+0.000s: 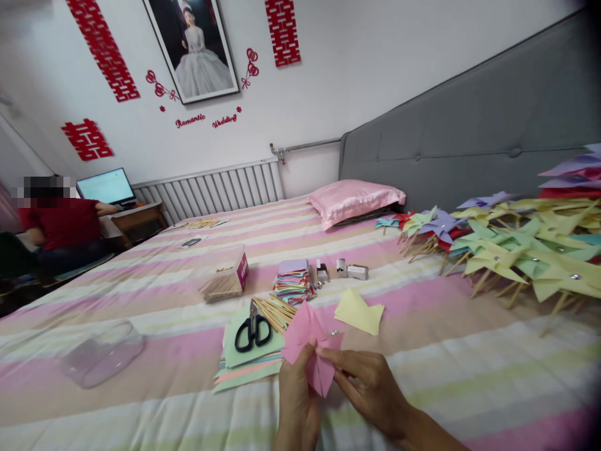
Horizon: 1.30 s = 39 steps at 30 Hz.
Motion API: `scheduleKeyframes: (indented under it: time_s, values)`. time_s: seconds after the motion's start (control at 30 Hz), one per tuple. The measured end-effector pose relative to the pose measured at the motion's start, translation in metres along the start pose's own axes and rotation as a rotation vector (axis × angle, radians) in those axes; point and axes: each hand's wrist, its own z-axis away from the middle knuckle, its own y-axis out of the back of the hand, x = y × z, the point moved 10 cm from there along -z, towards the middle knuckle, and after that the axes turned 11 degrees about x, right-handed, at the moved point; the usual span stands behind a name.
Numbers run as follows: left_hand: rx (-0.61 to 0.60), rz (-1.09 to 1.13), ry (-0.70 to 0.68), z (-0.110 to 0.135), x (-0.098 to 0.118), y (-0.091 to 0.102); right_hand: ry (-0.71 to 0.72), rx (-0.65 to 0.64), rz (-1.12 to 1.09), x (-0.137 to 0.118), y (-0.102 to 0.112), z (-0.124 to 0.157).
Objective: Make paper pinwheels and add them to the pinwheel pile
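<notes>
A pink paper pinwheel (307, 322) is held up over the bed, its corners folded in toward the centre. My left hand (298, 388) grips it from below, thumb pressed near the middle. From the right, the fingers of my right hand (370, 382) pinch the paper close to its centre. Whether a pin sits between those fingers is hidden. Just beyond lies a yellow folded paper (359, 312), with small metal pins (334, 333) beside the pink one. Black-handled scissors (253, 332) rest on a stack of coloured paper sheets (246, 369), next to loose wooden sticks (272, 311).
A pile of small coloured squares (293, 282), little boxes (357, 272) and a box of sticks (225, 282) stand farther back. Finished pinwheels (511, 250) crowd the right side. A clear plastic container (106, 354) lies at left. A person (66, 219) sits by a monitor (107, 188).
</notes>
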Motion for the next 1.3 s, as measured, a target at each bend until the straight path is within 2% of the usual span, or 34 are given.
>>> scheduleKeyframes:
  time_s: [0.07, 0.2, 0.33, 0.47, 0.57, 0.7, 1.0, 1.1, 1.3]
  values:
    - [-0.008, -0.007, -0.024, 0.001, 0.002, 0.000, -0.079, -0.030, -0.093, 0.006, -0.002, -0.002]
    - [-0.056, 0.004, -0.021, 0.001, 0.003, -0.005, -0.221, -0.010, -0.179, 0.019, 0.002, -0.007]
    - [-0.083, -0.006, -0.065, 0.000, 0.008, -0.006, -0.267, 0.026, -0.245, 0.021, 0.008, -0.011]
    - [-0.044, -0.065, -0.152, -0.002, 0.011, -0.001, -0.362, 0.066, -0.353, 0.027, 0.008, -0.011]
    - [-0.046, -0.085, -0.166, -0.002, 0.007, -0.001, -0.445, 0.095, -0.415, 0.033, 0.008, -0.009]
    - [-0.070, -0.070, -0.171, 0.002, 0.005, -0.006, -0.479, 0.148, -0.406, 0.036, 0.012, -0.009]
    - [-0.034, -0.155, -0.178, 0.002, 0.004, -0.002, -0.744, 0.220, -0.649, 0.059, -0.001, 0.006]
    - [-0.010, -0.166, -0.185, -0.002, 0.004, 0.003, -0.769, 0.215, -0.668, 0.058, -0.002, 0.006]
    - [-0.009, -0.137, -0.170, 0.000, 0.005, 0.002, -0.674, 0.110, -0.631, 0.045, -0.005, -0.001]
